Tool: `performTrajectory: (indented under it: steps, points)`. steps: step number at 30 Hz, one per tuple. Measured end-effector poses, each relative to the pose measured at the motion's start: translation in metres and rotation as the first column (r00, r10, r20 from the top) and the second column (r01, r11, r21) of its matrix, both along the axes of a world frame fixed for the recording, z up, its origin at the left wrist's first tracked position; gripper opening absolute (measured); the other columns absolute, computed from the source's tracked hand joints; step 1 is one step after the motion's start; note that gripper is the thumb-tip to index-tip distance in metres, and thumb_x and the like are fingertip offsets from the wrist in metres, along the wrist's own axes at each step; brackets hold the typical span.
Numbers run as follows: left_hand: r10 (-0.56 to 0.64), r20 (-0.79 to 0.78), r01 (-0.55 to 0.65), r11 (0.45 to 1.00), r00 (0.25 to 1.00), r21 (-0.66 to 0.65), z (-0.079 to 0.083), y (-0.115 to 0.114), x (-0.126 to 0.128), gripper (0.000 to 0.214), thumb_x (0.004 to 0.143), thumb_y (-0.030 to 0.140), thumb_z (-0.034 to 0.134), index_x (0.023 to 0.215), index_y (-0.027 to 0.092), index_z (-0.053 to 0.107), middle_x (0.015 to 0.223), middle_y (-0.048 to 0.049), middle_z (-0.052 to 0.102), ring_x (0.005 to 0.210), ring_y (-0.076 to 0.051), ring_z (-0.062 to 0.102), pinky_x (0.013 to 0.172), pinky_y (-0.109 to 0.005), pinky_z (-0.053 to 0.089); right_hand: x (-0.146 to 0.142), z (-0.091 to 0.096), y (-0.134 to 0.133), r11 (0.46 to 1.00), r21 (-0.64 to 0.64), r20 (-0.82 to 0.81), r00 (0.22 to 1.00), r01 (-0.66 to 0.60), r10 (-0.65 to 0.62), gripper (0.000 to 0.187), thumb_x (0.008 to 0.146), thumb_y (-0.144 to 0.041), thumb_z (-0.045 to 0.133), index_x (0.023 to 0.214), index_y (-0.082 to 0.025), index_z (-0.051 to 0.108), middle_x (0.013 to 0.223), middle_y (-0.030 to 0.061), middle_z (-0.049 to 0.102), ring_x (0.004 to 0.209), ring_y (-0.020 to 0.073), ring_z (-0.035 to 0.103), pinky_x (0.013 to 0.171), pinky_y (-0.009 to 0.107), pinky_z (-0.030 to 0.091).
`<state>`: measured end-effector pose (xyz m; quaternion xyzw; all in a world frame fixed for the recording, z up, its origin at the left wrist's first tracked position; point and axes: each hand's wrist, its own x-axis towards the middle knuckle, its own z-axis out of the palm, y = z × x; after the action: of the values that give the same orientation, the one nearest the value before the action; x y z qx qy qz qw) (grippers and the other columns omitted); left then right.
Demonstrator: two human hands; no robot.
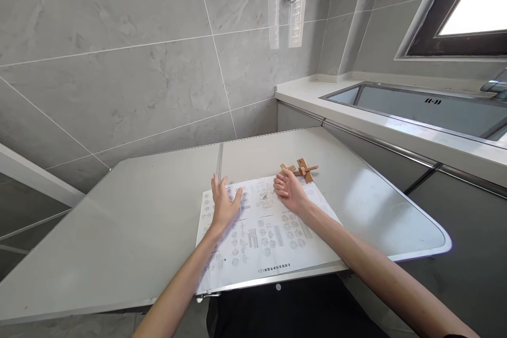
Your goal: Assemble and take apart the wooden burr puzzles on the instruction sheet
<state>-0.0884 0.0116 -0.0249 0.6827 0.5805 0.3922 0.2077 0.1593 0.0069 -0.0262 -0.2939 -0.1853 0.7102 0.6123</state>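
While the pale, smooth table [138,222] is lying under everything, the person's left hand [224,203] is pressing flat on the left part of the printed instruction sheet [269,243], fingers spread apart and gripping nothing. The sheet is lying at the table's near edge, and it is looking thin, light and floppy. On so slick a top it would probably slide, so a flat palm or a pinch at a corner seems the safest hold.

Moving right, the right hand [288,190] is resting on its side on the sheet's far part with its fingers curled inward. Whether they are closing on anything cannot be told.

Just beyond it, the wooden puzzle pieces [301,169] are sitting crossed together at the sheet's far corner. They are looking light, stiff and loosely joined, so gripping the crossed middle seems wiser than one projecting bar. Farther right, the steel sink [415,111] is gleaming.
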Motion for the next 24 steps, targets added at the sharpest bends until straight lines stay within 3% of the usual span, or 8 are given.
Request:
performTrajectory:
  steps: [4, 7, 11, 15, 20, 24]
  points:
    - [0.045, -0.220, -0.037, 0.998, 0.975, 0.042, 0.003, 0.010, -0.012, 0.082, 0.102, 0.056, 0.059, 0.169, 0.022, 0.024, 0.182, -0.0103, -0.014, 0.167, -0.036, -0.018, 0.135, -0.065, 0.004, -0.009, 0.004, -0.007, 0.994, 0.063, 0.182, 0.980, -0.094, 0.082, 0.038, 0.086, -0.044, 0.081, 0.080, -0.023, 0.049, 0.067, -0.0070, 0.047, 0.049, 0.0063, 0.037, 0.035, 0.017, 0.027]
    - [0.101, -0.353, -0.082, 0.994, 0.930, 0.070, 0.004, 0.019, -0.027, 0.089, 0.103, 0.058, 0.053, 0.170, 0.011, 0.021, 0.181, -0.0152, -0.015, 0.165, -0.040, -0.025, 0.133, -0.066, -0.005, -0.016, 0.008, -0.015, 0.974, 0.113, 0.353, 0.925, -0.194, 0.143, 0.043, 0.084, -0.048, 0.082, 0.076, -0.023, 0.049, 0.063, -0.0071, 0.051, 0.046, 0.0073, 0.040, 0.036, 0.019, 0.027]
    - [0.164, -0.482, -0.160, 0.986, 0.861, 0.048, 0.002, 0.030, -0.047, 0.089, 0.105, 0.062, 0.039, 0.169, 0.001, 0.026, 0.181, -0.0198, -0.006, 0.165, -0.045, -0.021, 0.132, -0.069, -0.008, -0.020, 0.011, -0.024, 0.925, 0.148, 0.576, 0.791, -0.350, 0.207, 0.040, 0.087, -0.048, 0.078, 0.075, -0.025, 0.049, 0.052, -0.0088, 0.050, 0.039, 0.0086, 0.037, 0.037, 0.022, 0.024]
    - [0.193, -0.570, -0.226, 0.974, 0.799, 0.014, 0.000, 0.041, -0.059, 0.091, 0.106, 0.065, 0.029, 0.169, 0.000, 0.028, 0.181, -0.0178, 0.000, 0.165, -0.045, -0.017, 0.133, -0.065, -0.008, -0.021, 0.014, -0.029, 0.888, 0.183, 0.724, 0.669, -0.421, 0.167, 0.040, 0.091, -0.042, 0.072, 0.070, -0.025, 0.042, 0.050, -0.0108, 0.039, 0.043, 0.0082, 0.030, 0.044, 0.024, 0.020]
    - [0.211, -0.642, -0.290, 0.957, 0.737, -0.018, 0.000, 0.058, -0.074, 0.089, 0.106, 0.064, 0.023, 0.169, 0.001, 0.031, 0.181, -0.0154, 0.010, 0.167, -0.042, -0.011, 0.135, -0.062, -0.006, -0.023, 0.016, -0.030, 0.853, 0.251, 0.805, 0.588, -0.457, 0.078, 0.050, 0.087, -0.030, 0.069, 0.064, -0.024, 0.025, 0.059, -0.0092, 0.024, 0.057, 0.0088, 0.019, 0.055, 0.029, 0.018]
    - [0.227, -0.673, -0.342, 0.939, 0.704, -0.042, 0.002, 0.072, -0.089, 0.089, 0.105, 0.064, 0.023, 0.169, 0.002, 0.032, 0.180, -0.0162, 0.014, 0.167, -0.042, -0.007, 0.135, -0.064, -0.004, -0.026, 0.015, -0.029, 0.831, 0.264, 0.824, 0.562, -0.489, 0.068, 0.050, 0.085, -0.027, 0.066, 0.063, -0.024, 0.022, 0.060, -0.0088, 0.020, 0.058, 0.0095, 0.017, 0.057, 0.031, 0.016]
